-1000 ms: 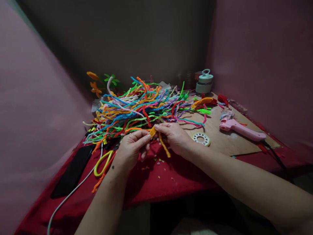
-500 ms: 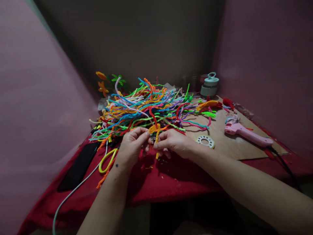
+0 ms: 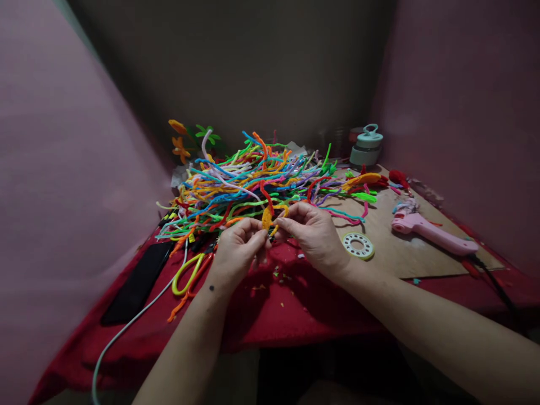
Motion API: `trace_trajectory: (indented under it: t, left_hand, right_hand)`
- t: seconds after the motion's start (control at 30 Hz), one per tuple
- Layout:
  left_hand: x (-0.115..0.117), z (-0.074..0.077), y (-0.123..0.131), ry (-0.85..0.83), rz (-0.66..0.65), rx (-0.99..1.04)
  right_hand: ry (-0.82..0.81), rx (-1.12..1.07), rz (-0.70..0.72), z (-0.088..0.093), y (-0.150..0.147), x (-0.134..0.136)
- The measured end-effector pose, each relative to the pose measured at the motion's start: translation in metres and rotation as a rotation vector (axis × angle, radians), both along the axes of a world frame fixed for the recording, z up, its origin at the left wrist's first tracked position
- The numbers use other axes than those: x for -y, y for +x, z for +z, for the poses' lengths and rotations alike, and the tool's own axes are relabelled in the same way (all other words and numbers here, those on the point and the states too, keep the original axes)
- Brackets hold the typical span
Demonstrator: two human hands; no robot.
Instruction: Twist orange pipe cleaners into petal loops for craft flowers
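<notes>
Between my two hands is a yellow-orange pipe cleaner [image 3: 267,218], its left part packed into a small flat shape and its right part bent in a loop. My left hand [image 3: 242,242] is closed, thumb and forefinger pinching the packed part. My right hand [image 3: 310,233] pinches the looped end beside it. Both hands are above the red cloth, just in front of a big heap of multicoloured pipe cleaners [image 3: 236,188]. The fingers hide part of the held piece.
Scissors with yellow and orange handles [image 3: 185,275] and a black phone [image 3: 137,284] lie left, near a white cable [image 3: 139,318]. A round white-and-green spool [image 3: 358,246] and a pink glue gun [image 3: 434,233] are right, on a brown board [image 3: 388,259]. A teal-lidded jar [image 3: 366,147] stands behind.
My right hand has risen slightly and moved right. The pipe cleaner's hanging end is now bent up into a loop. The packed part has turned more upright in my left hand.
</notes>
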State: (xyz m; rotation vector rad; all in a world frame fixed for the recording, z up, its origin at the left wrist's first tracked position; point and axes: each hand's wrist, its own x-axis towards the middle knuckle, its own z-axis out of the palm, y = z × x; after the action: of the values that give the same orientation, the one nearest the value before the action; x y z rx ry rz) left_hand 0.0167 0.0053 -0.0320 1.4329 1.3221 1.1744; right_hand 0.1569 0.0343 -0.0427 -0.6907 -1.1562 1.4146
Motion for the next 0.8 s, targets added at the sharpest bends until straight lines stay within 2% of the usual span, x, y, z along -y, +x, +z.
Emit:
trace_trajectory:
  t: [0.17, 0.5, 0.67, 0.8]
  left_hand:
    - [0.002, -0.001, 0.005, -0.030, -0.027, -0.002]
    - [0.002, -0.002, 0.007, -0.006, -0.004, -0.043]
    - [0.001, -0.005, 0.006, 0.021, 0.026, -0.066]
    - [0.000, -0.007, 0.006, 0.035, 0.054, -0.099]
  right_hand:
    - [0.121, 0.062, -0.118, -0.005, 0.000, 0.001]
    - [0.497, 0.405, -0.320, -0.011, 0.004, 0.005]
    - [0.612, 0.494, -0.345, -0.009, 0.004, 0.008]
    - [0.615, 0.501, -0.305, -0.011, 0.003, 0.009]
